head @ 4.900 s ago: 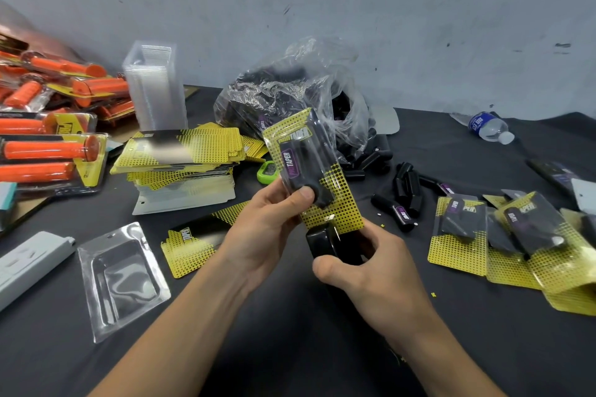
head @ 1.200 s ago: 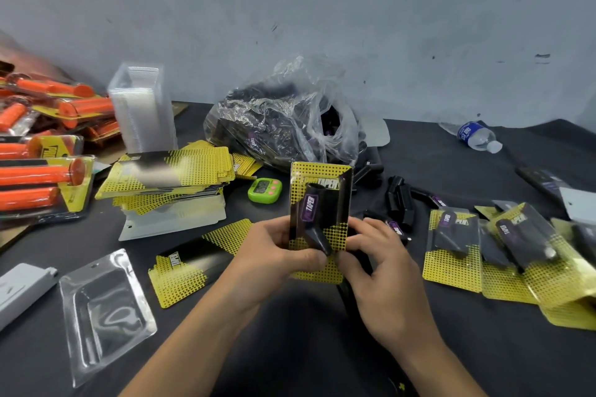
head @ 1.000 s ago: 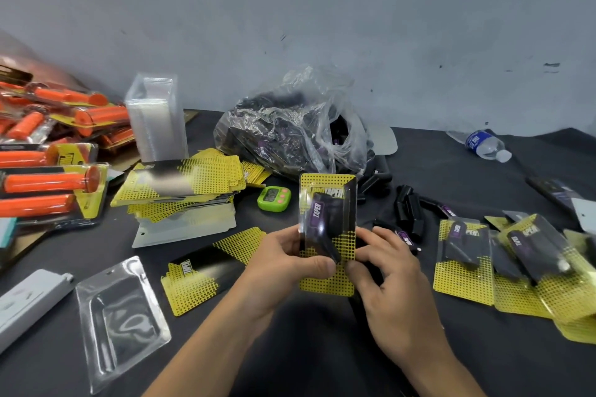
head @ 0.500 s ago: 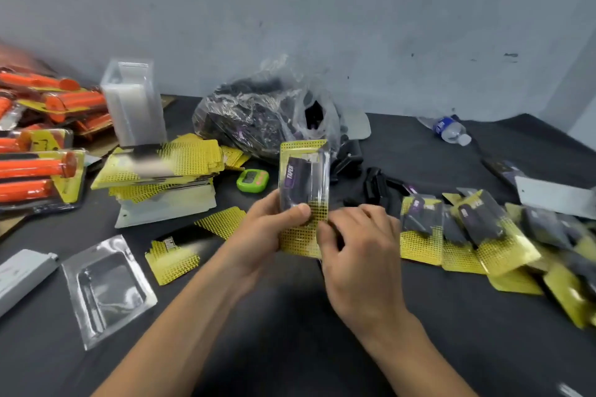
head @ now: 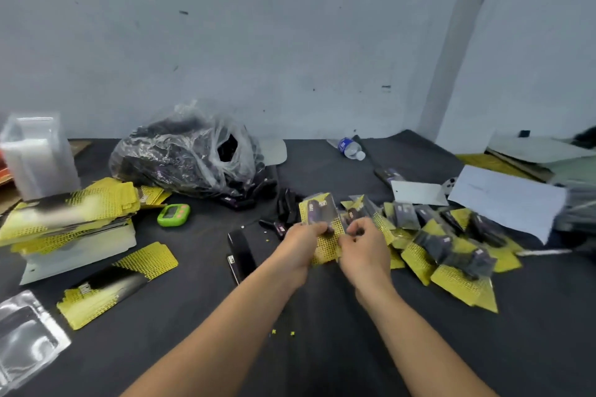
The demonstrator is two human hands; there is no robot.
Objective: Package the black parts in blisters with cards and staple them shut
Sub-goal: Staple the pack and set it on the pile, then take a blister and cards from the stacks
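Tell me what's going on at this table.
A person is packaging black parts. The left hand and right hand hold one yellow-carded clear blister pack over the dark table. The black stapler lies untouched to its left; a pile of finished yellow packs sits on the right.

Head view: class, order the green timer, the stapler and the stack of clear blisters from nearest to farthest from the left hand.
1. Stapler, lying on the table just left of the left hand, which holds a package.
2. Green timer, farther left.
3. Stack of clear blisters, far left, near the wall.
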